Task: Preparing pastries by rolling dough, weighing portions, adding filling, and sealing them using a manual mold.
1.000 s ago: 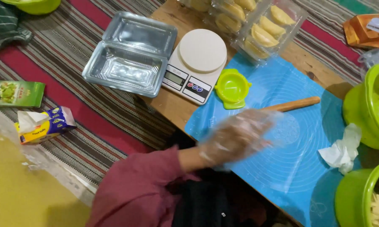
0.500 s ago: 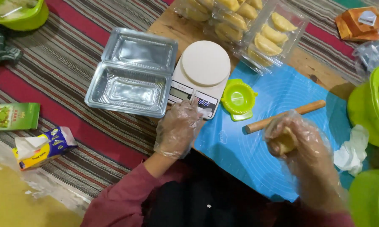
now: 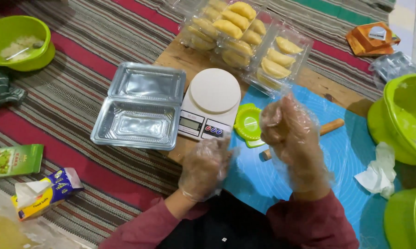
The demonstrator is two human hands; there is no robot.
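Both my hands wear clear plastic gloves. My left hand (image 3: 205,163) hovers at the front edge of a white kitchen scale (image 3: 215,103), fingers loosely bent, holding nothing. My right hand (image 3: 288,133) is raised above a blue mat (image 3: 346,157) in a closed fist around a small yellowish dough piece, which is mostly hidden. A green pastry press (image 3: 248,124) lies beside the scale, and a wooden rolling pin (image 3: 330,127) lies partly behind my right hand. An empty clear clamshell box (image 3: 141,106) lies open left of the scale.
Clear boxes of yellow folded pastries (image 3: 245,32) stand behind the scale. Green bowls sit at the right (image 3: 401,120), the bottom right (image 3: 404,221) and the far left (image 3: 18,41). A crumpled tissue (image 3: 381,170), a tissue pack (image 3: 46,193) and a green packet (image 3: 11,161) lie around.
My right hand came into view holding the dough piece and has risen into a fist. My left hand moved from the mat to the scale, then drew back slightly to its front edge.
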